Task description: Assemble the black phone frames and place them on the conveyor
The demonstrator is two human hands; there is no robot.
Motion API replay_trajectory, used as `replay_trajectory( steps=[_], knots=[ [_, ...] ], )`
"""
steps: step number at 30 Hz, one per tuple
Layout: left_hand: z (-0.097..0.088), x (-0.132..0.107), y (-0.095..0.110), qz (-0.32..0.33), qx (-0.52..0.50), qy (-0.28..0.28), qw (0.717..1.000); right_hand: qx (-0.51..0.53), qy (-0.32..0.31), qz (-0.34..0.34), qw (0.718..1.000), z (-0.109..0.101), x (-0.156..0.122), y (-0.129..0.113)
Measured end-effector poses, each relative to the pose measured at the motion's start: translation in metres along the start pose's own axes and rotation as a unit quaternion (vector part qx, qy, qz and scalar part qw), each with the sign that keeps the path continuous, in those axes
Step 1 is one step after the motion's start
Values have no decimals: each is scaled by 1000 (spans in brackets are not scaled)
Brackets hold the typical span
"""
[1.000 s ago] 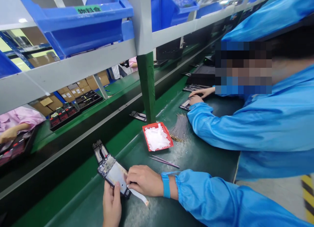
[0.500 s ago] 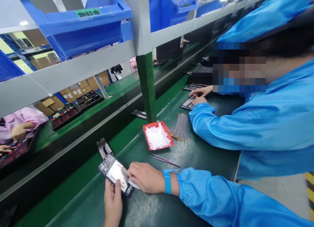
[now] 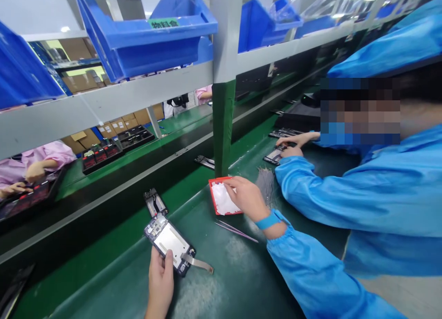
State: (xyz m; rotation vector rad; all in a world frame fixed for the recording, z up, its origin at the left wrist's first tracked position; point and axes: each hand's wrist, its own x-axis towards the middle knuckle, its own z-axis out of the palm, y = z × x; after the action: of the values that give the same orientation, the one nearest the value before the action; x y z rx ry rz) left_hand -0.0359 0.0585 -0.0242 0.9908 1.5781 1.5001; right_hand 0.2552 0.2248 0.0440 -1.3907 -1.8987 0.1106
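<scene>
My left hand (image 3: 160, 282) grips the near end of an opened phone frame (image 3: 169, 242) that rests on the green mat, thumb on its metal plate. A thin ribbon cable (image 3: 198, 263) sticks out of the frame's near right corner. My right hand (image 3: 246, 197) is over the red tray (image 3: 216, 204) of white scraps, fingers curled into a pinch at the scraps; whether anything is in them is hidden. A blue strap circles that wrist.
Tweezers (image 3: 236, 230) lie on the mat between tray and phone frame. Another phone part (image 3: 154, 202) sits on the belt just beyond. A co-worker in blue (image 3: 345, 190) leans in at right, hands on a phone (image 3: 276, 154). A green post (image 3: 223, 125) stands behind the tray.
My right hand left the phone frame and moved up to the red tray. The ribbon cable now lies uncovered. My left hand kept its hold.
</scene>
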Motion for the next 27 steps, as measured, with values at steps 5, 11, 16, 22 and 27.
replay_trajectory(
  steps=[5,11,16,22,27],
  knots=[
    [-1,0,3,-22,-35,21,999,-38,-21,-96,994,12,-23,-42],
    [8,-10,23,-85,-186,17,979,267,-260,-355,857,43,-91,-106],
    [4,-4,38,-119,-170,50,977,296,-223,-270,888,48,-97,-102],
    [-1,-1,34,-115,-55,20,992,288,-178,-183,923,42,-88,-97],
    [4,-7,38,-90,-46,-64,993,284,-160,-166,931,49,-92,-98]
  ],
)
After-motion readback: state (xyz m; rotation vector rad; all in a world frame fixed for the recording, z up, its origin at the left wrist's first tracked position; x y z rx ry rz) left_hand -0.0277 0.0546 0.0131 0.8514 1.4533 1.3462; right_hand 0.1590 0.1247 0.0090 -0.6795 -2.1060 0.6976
